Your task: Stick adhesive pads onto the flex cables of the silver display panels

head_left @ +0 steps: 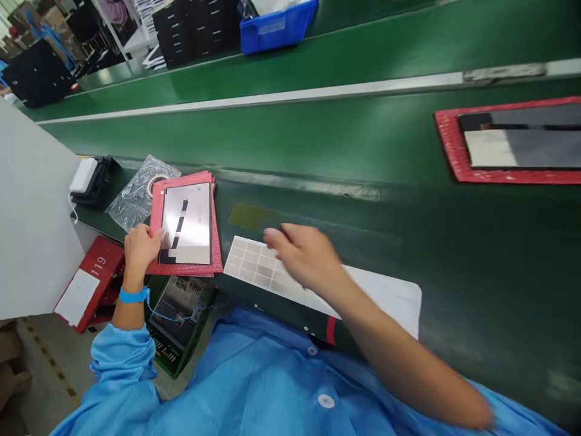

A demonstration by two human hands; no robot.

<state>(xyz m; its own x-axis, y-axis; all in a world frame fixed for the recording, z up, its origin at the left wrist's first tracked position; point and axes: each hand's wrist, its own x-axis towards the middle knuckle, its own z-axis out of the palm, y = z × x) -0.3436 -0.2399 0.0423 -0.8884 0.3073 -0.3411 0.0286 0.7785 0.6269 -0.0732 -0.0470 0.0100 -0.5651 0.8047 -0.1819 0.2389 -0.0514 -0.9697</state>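
My left hand [141, 249] is closed on the left edge of a pink foam sheet [218, 257], its thumb by the edge of a flat display panel [195, 224] lying on top. The panel has a pale, shiny face with a dark strip. More pink sheets are stacked beneath. Slightly blurred, my right hand [302, 254] hovers over a white sheet of square labels [245, 260]. Its fingers are curled and the thumb and forefinger pinched; whatever they hold, if anything, cannot be made out. A blue wrist strap [132, 295] circles my left wrist.
Another panel [492, 148] lies on pink foam [447, 139] at the right on the green bench [476, 260]. Left of the stack are a clear plastic bag [131, 197], a tape roll [157, 183] and a red bin [102, 266]. A blue bin [276, 33] stands at the back.
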